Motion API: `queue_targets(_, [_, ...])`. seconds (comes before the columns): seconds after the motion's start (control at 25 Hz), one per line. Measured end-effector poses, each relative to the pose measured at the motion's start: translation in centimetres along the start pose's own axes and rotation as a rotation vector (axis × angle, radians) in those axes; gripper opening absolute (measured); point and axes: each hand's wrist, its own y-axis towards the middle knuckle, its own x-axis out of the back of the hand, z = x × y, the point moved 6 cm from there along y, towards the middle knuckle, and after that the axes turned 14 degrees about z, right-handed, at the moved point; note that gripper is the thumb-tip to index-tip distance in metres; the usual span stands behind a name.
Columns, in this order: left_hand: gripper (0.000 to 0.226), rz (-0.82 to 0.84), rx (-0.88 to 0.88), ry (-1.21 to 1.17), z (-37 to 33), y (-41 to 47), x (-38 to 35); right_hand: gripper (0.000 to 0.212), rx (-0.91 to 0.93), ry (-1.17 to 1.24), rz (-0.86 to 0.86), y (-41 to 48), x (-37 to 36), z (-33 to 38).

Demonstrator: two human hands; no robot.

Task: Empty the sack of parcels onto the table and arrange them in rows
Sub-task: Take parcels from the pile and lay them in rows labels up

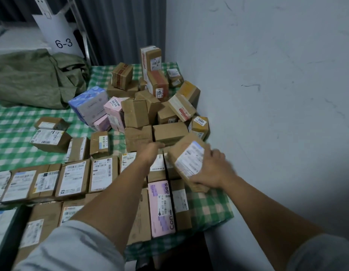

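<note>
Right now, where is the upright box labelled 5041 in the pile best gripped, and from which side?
Grip the 5041 box by its upper half, across its two narrow sides, coming from above on the near side. It stands on end with its top exposed and its base wedged among brown boxes, so a straight lift probably disturbs least.

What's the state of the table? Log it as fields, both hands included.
sack: green, slumped at the table's far left
pile: unsorted parcels heaped against the wall
rows: labelled parcels laid flat along the near edge
right hand: grips a labelled brown parcel, tilted, over the rows' right end
left hand: reaches to a brown box at the pile's foot; fingers unclear
</note>
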Motion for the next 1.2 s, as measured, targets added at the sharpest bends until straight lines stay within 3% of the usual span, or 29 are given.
queue_targets(0.12, [0.019,0.028,0.128,0.078,4.8,0.3,-1.6,0.147,-0.342,0.240,0.099,0.4,-4.5,-4.8])
queue_targets(0.24, [0.013,0.050,0.182,0.065,8.3,-0.2,-2.6,0.144,-0.445,0.331,0.183,0.1,-8.4,-5.7])
queue_targets(0.56, [0.015,0.032,0.243,0.044,12.3,0.8,-2.4,0.138,-0.475,0.436,0.209,0.0,-12.7,-4.4])
queue_targets(1.2, [0.017,0.042,0.280,0.075,14.3,1.5,-1.9,0.141,-0.487,0.406,0.144,-0.2,-13.8,-4.3])
